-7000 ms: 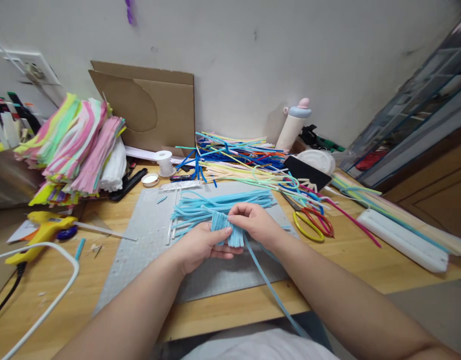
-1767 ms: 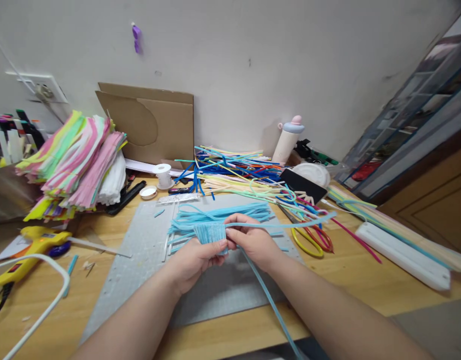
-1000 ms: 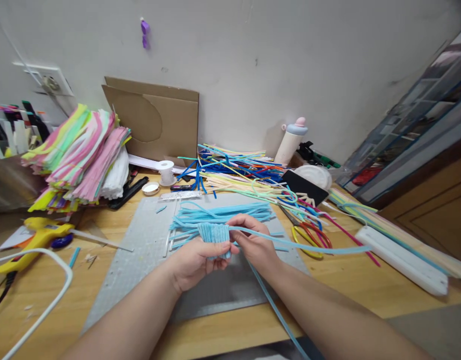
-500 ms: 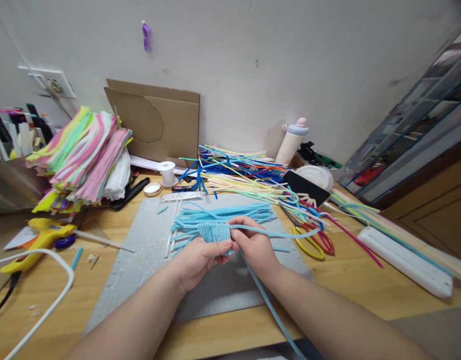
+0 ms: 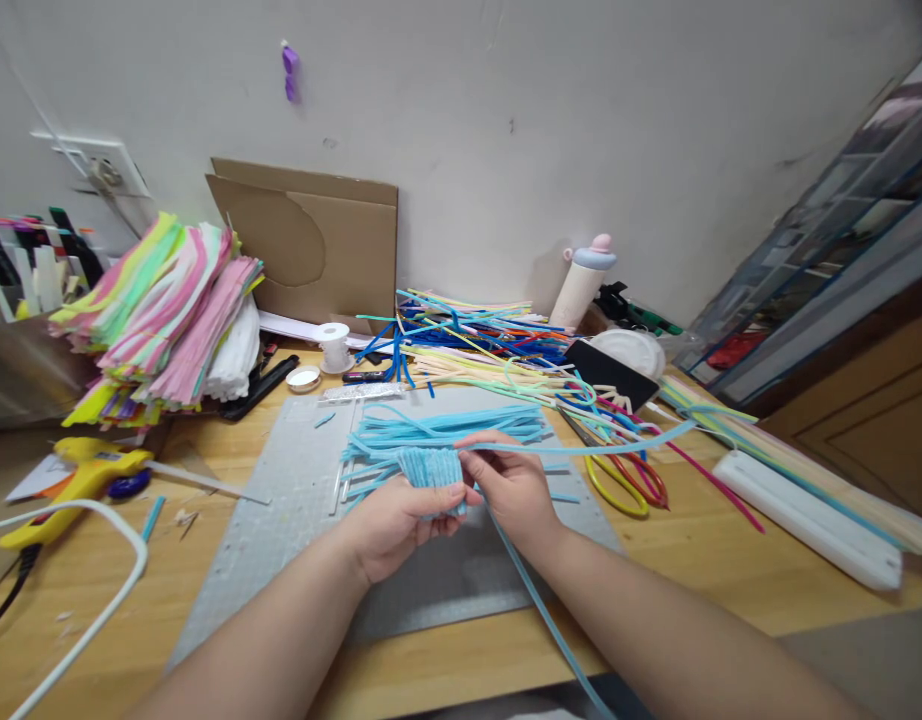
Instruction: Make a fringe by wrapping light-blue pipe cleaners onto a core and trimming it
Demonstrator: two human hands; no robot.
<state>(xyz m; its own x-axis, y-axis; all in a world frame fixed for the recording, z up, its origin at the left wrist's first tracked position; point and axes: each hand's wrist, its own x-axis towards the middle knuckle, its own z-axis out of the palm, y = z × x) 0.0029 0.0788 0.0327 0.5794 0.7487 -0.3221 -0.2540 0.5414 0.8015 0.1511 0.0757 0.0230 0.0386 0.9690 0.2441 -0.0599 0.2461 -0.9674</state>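
Note:
My left hand [image 5: 405, 520] is closed on a small woven panel of light-blue pipe cleaners [image 5: 433, 468], thumb across its front. At the panel's right edge my right hand [image 5: 510, 490] pinches a light-blue pipe cleaner [image 5: 618, 447], whose free end reaches out to the right. Another long blue strand [image 5: 540, 605] hangs from beneath the right hand past the table's front edge. Just behind the hands, a bundle of loose light-blue pipe cleaners [image 5: 438, 425] lies on a grey cutting mat [image 5: 270, 540]. The fingers partly hide the panel's lower side.
Scissors [image 5: 618, 487] with yellow and red handles lie to the right, before a heap of coloured pipe cleaners [image 5: 476, 335]. A yellow glue gun [image 5: 78, 480] with a white cable is at left. A white bottle [image 5: 581, 285] stands behind; a white power strip [image 5: 810, 520] lies far right.
The pipe cleaner's free end on the right now reaches farther right and a little higher. Both hands stay almost in place at the woven panel.

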